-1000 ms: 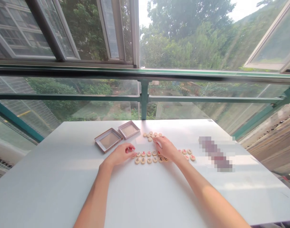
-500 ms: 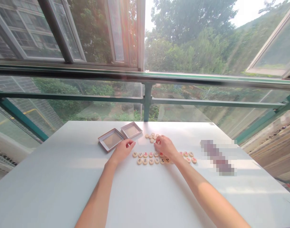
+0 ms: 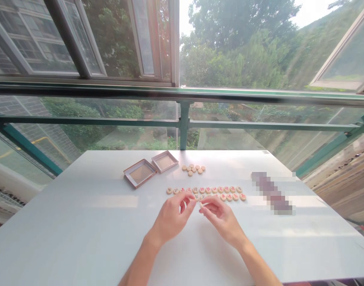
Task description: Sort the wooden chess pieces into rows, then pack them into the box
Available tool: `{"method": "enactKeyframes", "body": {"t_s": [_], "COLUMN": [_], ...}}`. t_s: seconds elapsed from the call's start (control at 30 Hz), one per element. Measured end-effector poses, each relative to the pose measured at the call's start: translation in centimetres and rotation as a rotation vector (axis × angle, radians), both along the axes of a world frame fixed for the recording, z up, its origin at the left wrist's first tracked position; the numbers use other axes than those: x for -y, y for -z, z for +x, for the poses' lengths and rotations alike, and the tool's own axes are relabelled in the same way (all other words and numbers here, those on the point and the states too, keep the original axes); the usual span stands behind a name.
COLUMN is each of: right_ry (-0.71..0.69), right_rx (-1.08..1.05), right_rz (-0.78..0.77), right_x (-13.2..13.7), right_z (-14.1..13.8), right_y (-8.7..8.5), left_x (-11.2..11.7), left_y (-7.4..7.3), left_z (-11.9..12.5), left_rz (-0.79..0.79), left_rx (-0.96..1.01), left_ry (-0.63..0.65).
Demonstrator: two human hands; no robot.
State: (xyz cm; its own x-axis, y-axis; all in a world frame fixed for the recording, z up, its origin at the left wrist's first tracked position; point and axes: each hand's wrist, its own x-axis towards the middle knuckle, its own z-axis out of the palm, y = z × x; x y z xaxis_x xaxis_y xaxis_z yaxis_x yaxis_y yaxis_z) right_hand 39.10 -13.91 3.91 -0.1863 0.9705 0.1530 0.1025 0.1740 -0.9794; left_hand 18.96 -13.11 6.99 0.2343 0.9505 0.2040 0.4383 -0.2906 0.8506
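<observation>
My right hand [image 3: 222,218] pinches a pale round Chinese chess piece [image 3: 201,205] between thumb and fingertips, seen edge-on. My left hand [image 3: 173,214] is close beside it, thumb and forefinger pressed together; whether anything is between them is hidden. Just beyond both hands lie two rows of round wooden Chinese chess pieces [image 3: 214,190] with red or dark characters facing up. My fingers cover part of the nearer row. Farther back sits a loose cluster of plain-looking pieces [image 3: 194,169], no characters showing on them.
Two shallow open box halves, a brown-edged one [image 3: 130,182] and a paler one [image 3: 174,163], lie at the back left of the white table [image 3: 65,222]. A blurred-out dark object [image 3: 273,194] rests on the right. Green railing [image 3: 184,127] and windows stand behind the table.
My right hand has come back from the cluster with a piece, toward me past the rows. My left hand has moved right and nearer, so both hands now almost meet.
</observation>
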Motion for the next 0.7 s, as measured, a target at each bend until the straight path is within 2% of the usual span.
{"method": "enactKeyframes", "body": {"t_s": [0.13, 0.23, 0.4, 0.7], "right_ry": [0.021, 0.020, -0.015, 0.014], "right_rx": [-0.079, -0.141, -0.165, -0.100], "right_rz": [-0.142, -0.177, -0.152, -0.006], "right_x": [3.6, 4.6, 5.4, 5.8], "right_z": [-0.4, -1.3, -2.1, -2.2], "right_y": [1.2, 1.6, 1.6, 2.7], "left_x": [4.1, 5.6, 6.0, 6.1], "left_y": [2.1, 3.7, 4.8, 5.1], "left_z": [0.9, 1.4, 1.6, 1.3], "left_rz": [-0.092, -0.149, -0.133, -0.093], "left_rx": [0.044, 0.078, 0.067, 0.063], "left_ry": [-0.090, -0.092, -0.086, -0.057]}}
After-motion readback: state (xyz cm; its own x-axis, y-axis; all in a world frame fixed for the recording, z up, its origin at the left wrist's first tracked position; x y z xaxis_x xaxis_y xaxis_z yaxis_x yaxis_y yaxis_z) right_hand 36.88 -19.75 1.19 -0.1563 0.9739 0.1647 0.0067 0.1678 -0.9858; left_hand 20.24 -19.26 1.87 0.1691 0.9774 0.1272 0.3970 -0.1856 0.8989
